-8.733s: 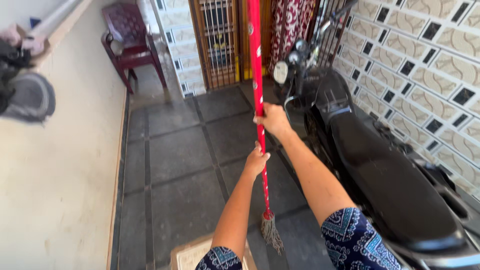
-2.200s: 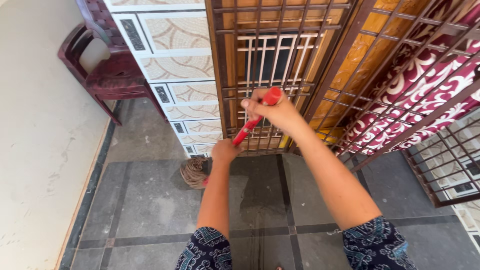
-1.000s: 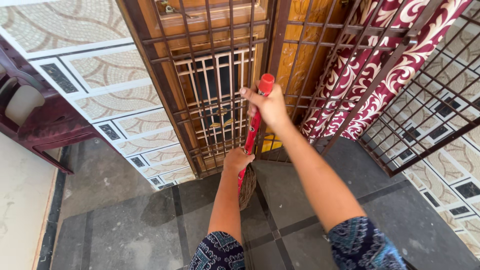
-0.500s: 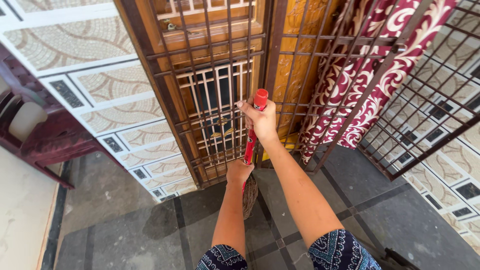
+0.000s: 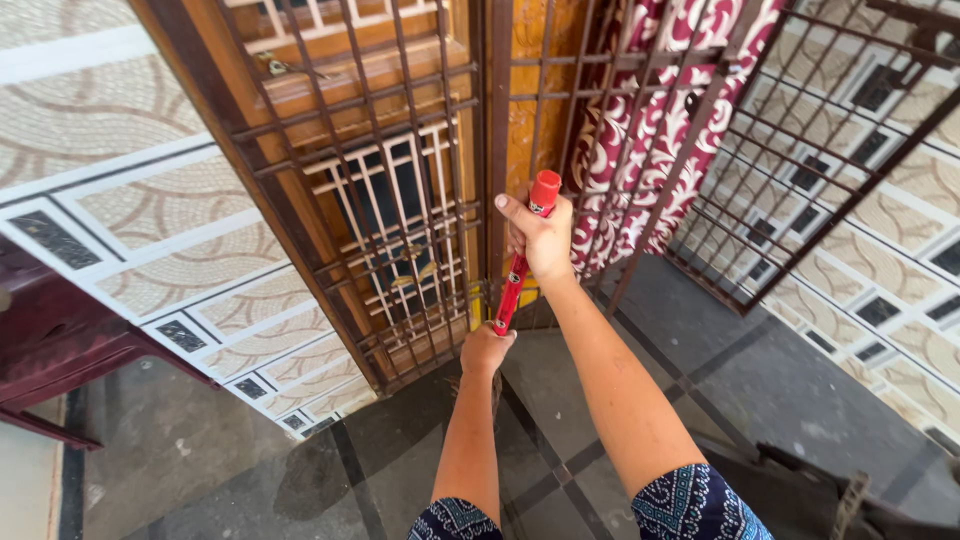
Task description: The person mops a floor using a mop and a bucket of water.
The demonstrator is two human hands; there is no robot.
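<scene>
The red mop handle (image 5: 520,262), likely stiff, light and rather slick, stands nearly upright before the metal grille door (image 5: 380,200), right hand (image 5: 540,238) clenched at its top, left hand (image 5: 487,349) wrapped lower, mop head hidden below.

Grey tiled floor (image 5: 640,400) under maroon chair (image 5: 50,350)

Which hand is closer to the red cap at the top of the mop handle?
Right. The right hand grips just under the red cap; the left hand holds the mop handle lower down.
</scene>
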